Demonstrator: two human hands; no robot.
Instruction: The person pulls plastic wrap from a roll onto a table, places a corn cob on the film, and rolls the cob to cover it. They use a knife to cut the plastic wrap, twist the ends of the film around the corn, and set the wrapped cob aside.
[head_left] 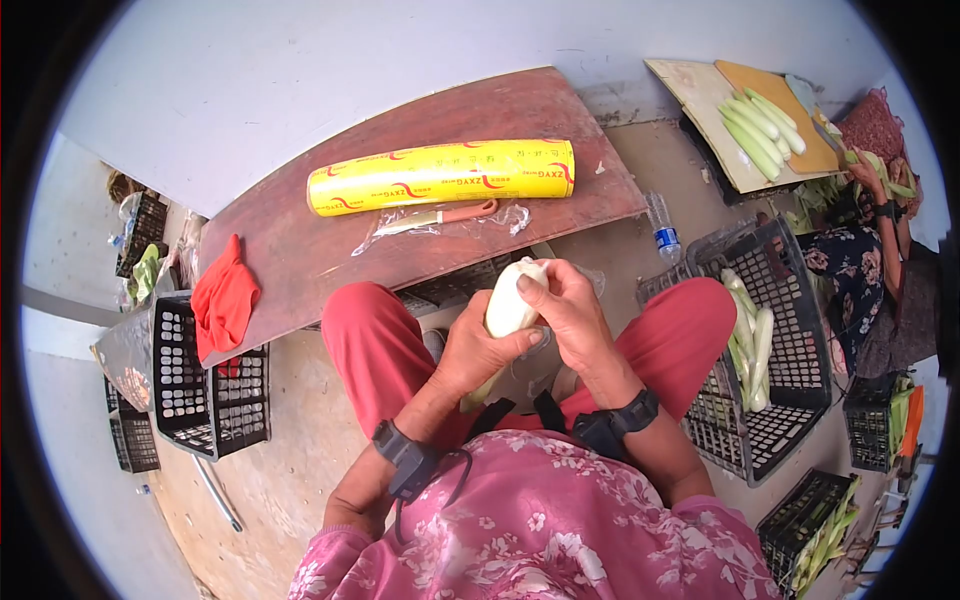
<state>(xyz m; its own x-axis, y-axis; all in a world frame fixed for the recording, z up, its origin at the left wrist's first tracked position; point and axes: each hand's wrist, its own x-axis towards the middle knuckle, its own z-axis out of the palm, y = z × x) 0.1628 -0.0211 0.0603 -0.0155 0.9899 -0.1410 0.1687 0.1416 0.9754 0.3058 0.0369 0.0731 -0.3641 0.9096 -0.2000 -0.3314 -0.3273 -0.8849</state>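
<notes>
A pale, whitish vegetable stem (511,303) is held upright over my lap, its thick rounded end uppermost. My left hand (468,345) wraps round its side, thumb across the lower front. My right hand (572,312) is closed at its upper right, with thumb and fingers pressing near the top. A greenish lower part shows beneath my hands, partly hidden. Ahead on the reddish table (330,258) lies a yellow roll of plastic wrap (440,176). A knife (437,217) with a reddish-brown handle rests in front of it on crumpled clear film.
A red cloth (224,297) hangs over the table's left corner by a black crate (183,380). At right, another black crate (781,425) holds pale stems (752,345). A plastic bottle (664,235) stands near it. Beyond, a co-worker's hand (866,172) is beside a board of stems (765,130).
</notes>
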